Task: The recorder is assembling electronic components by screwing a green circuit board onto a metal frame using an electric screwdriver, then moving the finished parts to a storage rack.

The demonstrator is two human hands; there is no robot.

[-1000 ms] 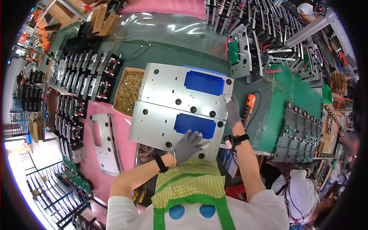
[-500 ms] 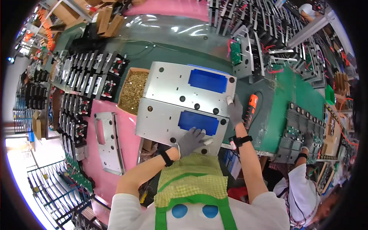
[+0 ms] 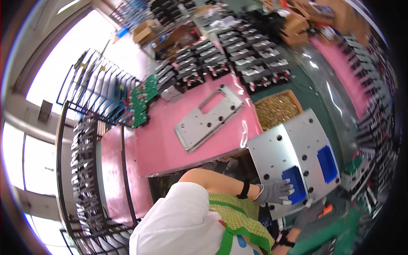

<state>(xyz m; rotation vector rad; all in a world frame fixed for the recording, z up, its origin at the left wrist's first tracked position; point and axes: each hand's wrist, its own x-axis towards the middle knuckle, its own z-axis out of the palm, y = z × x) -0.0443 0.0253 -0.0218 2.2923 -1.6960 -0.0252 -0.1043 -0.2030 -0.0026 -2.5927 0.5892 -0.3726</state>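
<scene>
- The grey metal panel (image 3: 293,159), with round holes and two blue patches, is lying at the near right of the counter (image 3: 335,106), just beside the box of small brass parts (image 3: 277,111).
- The left hand (image 3: 276,192), in a grey glove, is resting flat on the panel's near edge, fingers spread over the nearer blue patch (image 3: 296,190); it is pressing, not pinching.
- The right hand (image 3: 307,214), also gloved, is sitting under the panel's lower corner; mostly hidden, so I cannot tell whether it is gripping or loose.
- Judgement: the panel is being steadied or positioned; no screws or tool are showing on it, so any fastening looks not yet begun.
- A second, flatter metal plate (image 3: 209,117) with a long cut-out is lying well apart on the pink mat (image 3: 165,140), untouched.
- Beyond it, rows of black modules (image 3: 238,59) and green circuit boards (image 3: 142,97) are waiting on the counter and rack.
</scene>
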